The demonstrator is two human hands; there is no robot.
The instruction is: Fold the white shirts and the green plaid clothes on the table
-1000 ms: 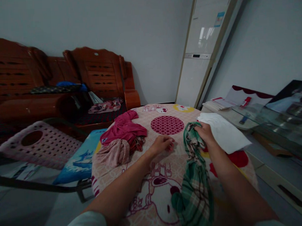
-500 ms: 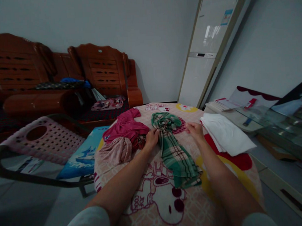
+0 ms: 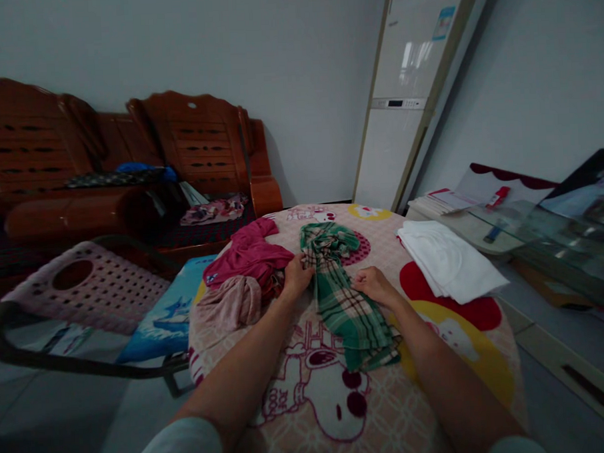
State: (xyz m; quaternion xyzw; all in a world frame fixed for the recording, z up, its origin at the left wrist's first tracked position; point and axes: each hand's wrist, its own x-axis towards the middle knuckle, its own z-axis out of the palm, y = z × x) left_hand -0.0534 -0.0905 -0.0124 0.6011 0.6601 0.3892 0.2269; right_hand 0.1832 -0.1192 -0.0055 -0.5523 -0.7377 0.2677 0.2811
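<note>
A green plaid cloth (image 3: 342,298) lies lengthwise on the round table, bunched at its far end and flatter toward me. My left hand (image 3: 297,275) pinches its left edge near the bunched part. At the right edge, a little closer to me, my right hand (image 3: 375,285) has its fingers closed on the cloth; the fingertips are partly hidden. Just left of my left hand lie a crumpled magenta garment (image 3: 253,252) and a pale pink cloth (image 3: 235,301).
A patterned cover (image 3: 311,426) with cartoon figures spreads over the table. Folded white cloth (image 3: 446,257) rests at its right edge. A woven chair (image 3: 109,282) with a blue cushion (image 3: 173,312) stands left. Behind are wooden seats (image 3: 203,140); a glass shelf (image 3: 557,242) is at right.
My right hand has moved left and toward me, from beside the cloth onto its right edge. My left hand stays at the left edge. The view has shifted slightly.
</note>
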